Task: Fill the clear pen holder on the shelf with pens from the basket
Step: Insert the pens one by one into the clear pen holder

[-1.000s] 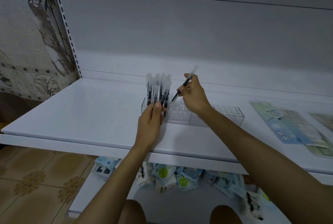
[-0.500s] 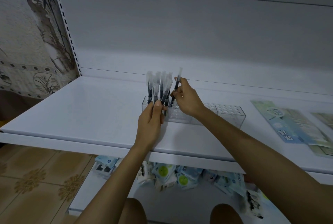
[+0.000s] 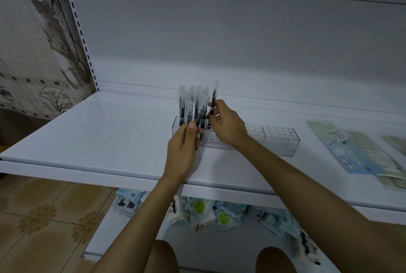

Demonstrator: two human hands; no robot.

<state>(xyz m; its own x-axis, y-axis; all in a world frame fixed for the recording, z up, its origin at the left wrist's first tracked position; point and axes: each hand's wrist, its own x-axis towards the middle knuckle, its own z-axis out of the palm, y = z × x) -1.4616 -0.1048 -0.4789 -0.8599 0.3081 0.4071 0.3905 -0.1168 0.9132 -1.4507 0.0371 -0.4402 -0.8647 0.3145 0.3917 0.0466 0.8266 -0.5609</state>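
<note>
The clear pen holder sits on the white shelf, a long transparent block with rows of round holes across its top; its left end is crowded, its right end shows bare holes. Right hand is up at the holder's left part, fingers pinched round a single pen; that pen stands nearly upright, clear cap on top, dark barrel below, its lower tip right at the holes, though whether it is seated in one I cannot tell. Left hand is closed round a bunch of pens, thumb pressed on the front of the bundle; the bunch rises in a loose fan just left of the single pen, and it hides the holder's left corner, so which pens stand in holes and which are only gripped I cannot tell. Both forearms reach in over the shelf's front edge. Off to the right on the same shelf lie flat stationery packs, pale blue and green, well apart from the holder; down below, a lower shelf carries a heap of small packets; patterned floor tiles show at lower left.
</note>
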